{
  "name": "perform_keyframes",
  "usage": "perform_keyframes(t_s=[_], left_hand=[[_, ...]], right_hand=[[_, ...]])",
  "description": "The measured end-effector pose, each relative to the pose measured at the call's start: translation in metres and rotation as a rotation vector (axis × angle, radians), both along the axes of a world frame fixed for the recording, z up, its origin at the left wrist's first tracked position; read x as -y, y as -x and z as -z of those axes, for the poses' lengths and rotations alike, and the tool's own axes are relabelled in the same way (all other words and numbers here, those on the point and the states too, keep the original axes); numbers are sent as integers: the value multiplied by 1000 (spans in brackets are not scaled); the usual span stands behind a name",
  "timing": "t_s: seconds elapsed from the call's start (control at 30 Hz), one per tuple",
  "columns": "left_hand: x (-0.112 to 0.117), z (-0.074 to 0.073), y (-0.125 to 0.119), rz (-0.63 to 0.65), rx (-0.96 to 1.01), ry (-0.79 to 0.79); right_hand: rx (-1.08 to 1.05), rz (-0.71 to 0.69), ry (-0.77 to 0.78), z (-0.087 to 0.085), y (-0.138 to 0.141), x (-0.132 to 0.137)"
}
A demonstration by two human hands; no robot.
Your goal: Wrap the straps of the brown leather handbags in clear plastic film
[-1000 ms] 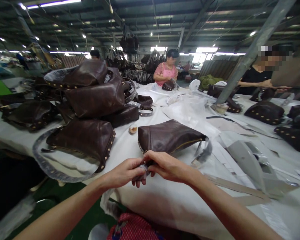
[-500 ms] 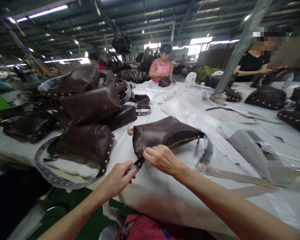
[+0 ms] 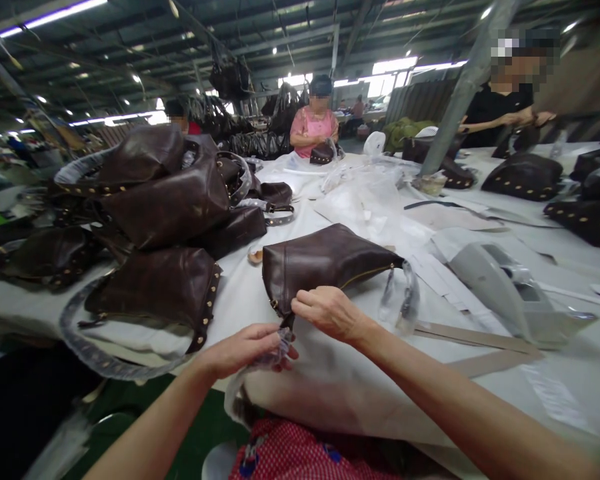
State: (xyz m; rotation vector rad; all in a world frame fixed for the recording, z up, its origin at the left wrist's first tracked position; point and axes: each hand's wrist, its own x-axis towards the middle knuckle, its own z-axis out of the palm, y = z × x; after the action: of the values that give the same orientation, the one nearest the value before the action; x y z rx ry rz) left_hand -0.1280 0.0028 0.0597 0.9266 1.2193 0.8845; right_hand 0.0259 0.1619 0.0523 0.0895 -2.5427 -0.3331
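Observation:
A dark brown leather handbag [image 3: 325, 257] lies on its side before me, its brass zipper facing my hands. My left hand [image 3: 247, 348] is closed around the bag's strap [image 3: 286, 339], which is wrapped in clear plastic and hangs over the table edge. At the bag's near left corner, my right hand [image 3: 330, 312] pinches the strap's dark leather end. Its fingertips partly hide what they grip. The strap's other end [image 3: 409, 300], also in plastic, rests at the bag's right side.
Brown studded bags [image 3: 165, 193] are piled at the left, with one bag [image 3: 153, 287] close beside my work. A grey plastic device [image 3: 500, 287] and flat tan strips [image 3: 480, 337] lie at the right. A slanted metal post [image 3: 460, 100] stands beyond. Co-workers handle bags across the white table [image 3: 350, 380].
My left hand has shifted slightly right along the strap, its fingers straighter and plastic now over them. My right hand stays at the bag's corner. The view has moved slightly.

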Motion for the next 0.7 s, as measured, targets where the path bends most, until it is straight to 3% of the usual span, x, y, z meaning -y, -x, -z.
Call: perform_keyframes(t_s=[0.1, 0.23, 0.3, 0.37, 0.5, 0.57, 0.7], left_hand=[[4, 13, 5, 124, 435, 169], [1, 44, -18, 14, 644, 240], [-1, 54, -35, -116, 645, 186], [-2, 58, -49, -262, 563, 115], [1, 50, -62, -459, 376, 42], [4, 45, -65, -481, 325, 44], [9, 43, -65, -470, 296, 61]], right_hand=[[-72, 13, 18, 8, -13, 1], [-134, 50, 135, 29, -32, 11], [-222, 81, 321, 38, -43, 21], [-338, 127, 613, 44, -54, 34], [-329, 129, 1207, 49, -63, 66], [-281, 98, 1335, 52, -60, 78], [-349, 124, 1356, 59, -48, 85]])
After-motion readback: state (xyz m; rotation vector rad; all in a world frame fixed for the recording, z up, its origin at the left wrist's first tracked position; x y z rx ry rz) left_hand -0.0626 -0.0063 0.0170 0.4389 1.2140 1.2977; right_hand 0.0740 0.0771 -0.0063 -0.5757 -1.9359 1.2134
